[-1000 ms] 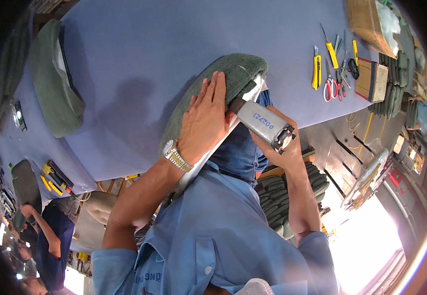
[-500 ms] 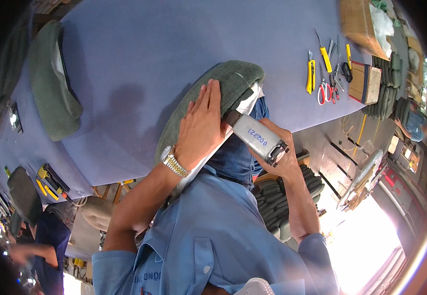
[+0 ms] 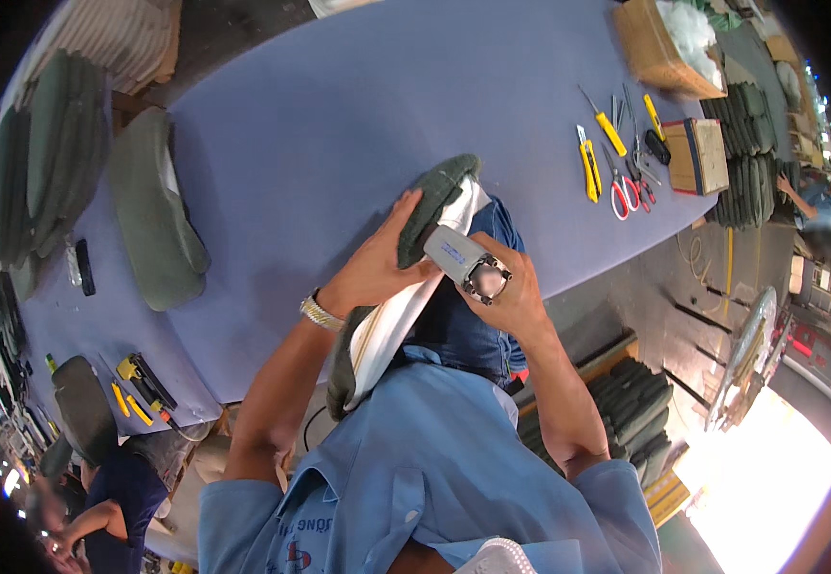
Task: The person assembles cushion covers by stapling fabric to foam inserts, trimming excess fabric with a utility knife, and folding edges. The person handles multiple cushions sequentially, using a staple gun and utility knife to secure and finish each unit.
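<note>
A dark green upholstered cushion (image 3: 442, 177) stands tilted against my lap at the table's near edge, its white underside (image 3: 388, 330) turned partly toward me. My left hand (image 3: 382, 266) grips it along its left side, the fingertips at the green cover and the thumb near the white side. In my right hand (image 3: 513, 297) is a grey staple gun (image 3: 455, 252), its rear end facing up toward me. The gun's dark nose meets the cushion where the green cover borders the white; the exact contact is hidden.
Another green cushion (image 3: 152, 210) lies on the blue-covered table (image 3: 339, 86) to the left. Cutters, scissors (image 3: 620, 196) and other hand tools lie at the right, beside a small box (image 3: 698, 158). A yellow-and-black tool (image 3: 145, 381) rests at the near left. Other people work at both sides.
My left hand has gone from lying flat on the cover to gripping the cushion's side. The cushion is tipped, with more white underside showing. The staple gun has turned more upright.
</note>
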`<move>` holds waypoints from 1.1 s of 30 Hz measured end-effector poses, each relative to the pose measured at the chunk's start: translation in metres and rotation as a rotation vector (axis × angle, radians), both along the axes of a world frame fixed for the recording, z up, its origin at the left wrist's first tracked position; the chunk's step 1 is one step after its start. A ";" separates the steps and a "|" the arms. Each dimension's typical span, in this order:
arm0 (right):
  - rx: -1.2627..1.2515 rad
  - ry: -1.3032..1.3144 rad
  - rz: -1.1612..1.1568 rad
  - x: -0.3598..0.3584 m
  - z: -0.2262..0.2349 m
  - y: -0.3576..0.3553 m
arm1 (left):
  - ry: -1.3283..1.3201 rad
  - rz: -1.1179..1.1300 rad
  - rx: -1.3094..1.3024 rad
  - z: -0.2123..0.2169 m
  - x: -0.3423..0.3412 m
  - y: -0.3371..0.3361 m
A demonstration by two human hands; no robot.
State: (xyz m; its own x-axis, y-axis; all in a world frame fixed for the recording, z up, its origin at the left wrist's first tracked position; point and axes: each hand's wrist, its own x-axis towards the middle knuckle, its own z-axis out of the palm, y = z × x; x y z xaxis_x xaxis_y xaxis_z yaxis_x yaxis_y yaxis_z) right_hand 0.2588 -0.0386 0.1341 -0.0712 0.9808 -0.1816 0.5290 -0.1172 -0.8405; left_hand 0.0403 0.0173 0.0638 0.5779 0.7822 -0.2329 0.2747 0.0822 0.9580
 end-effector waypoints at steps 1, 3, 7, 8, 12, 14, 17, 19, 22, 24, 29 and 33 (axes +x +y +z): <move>0.032 -0.007 -0.015 0.002 -0.006 -0.001 | -0.126 -0.028 -0.102 -0.003 -0.011 0.002; 0.112 -0.115 -0.046 0.004 -0.013 -0.004 | -0.224 0.062 -0.354 -0.012 -0.025 -0.001; 0.027 -0.176 -0.083 0.001 0.004 0.006 | -0.247 0.141 -0.353 -0.051 -0.009 -0.011; -0.054 -0.126 -0.085 0.005 0.006 0.007 | -0.270 0.146 -0.314 -0.048 0.000 -0.010; 0.000 0.021 -0.116 0.030 -0.019 0.005 | -0.260 0.122 -0.154 -0.036 0.035 0.014; 0.104 -0.149 -0.099 0.059 -0.068 0.005 | -0.326 0.119 -0.168 -0.041 0.045 0.017; 0.011 -0.078 -0.096 0.049 -0.047 0.024 | -0.500 0.122 -0.246 -0.053 0.034 0.030; 0.141 -0.091 0.022 0.067 -0.059 0.022 | -0.435 0.099 -0.368 -0.046 0.027 0.037; 0.106 -0.015 0.011 0.043 -0.042 0.022 | -0.275 0.094 -0.327 -0.091 0.024 0.034; 0.147 -0.092 -0.067 0.038 -0.051 0.014 | -0.287 0.081 -0.357 -0.105 0.033 0.031; 0.046 -0.052 -0.084 0.036 -0.037 0.015 | -0.191 0.054 -0.313 -0.070 0.033 0.024; 0.057 -0.140 -0.113 0.046 -0.048 0.012 | -0.058 0.004 -0.159 -0.052 0.038 0.020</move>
State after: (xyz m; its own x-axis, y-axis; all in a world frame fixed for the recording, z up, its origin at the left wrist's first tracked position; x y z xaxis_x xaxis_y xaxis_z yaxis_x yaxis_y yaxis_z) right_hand 0.3053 -0.0270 0.0860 0.0620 0.9901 -0.1261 0.6275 -0.1369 -0.7665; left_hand 0.0783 0.0369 0.0122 0.5906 0.7406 -0.3204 0.2191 0.2350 0.9470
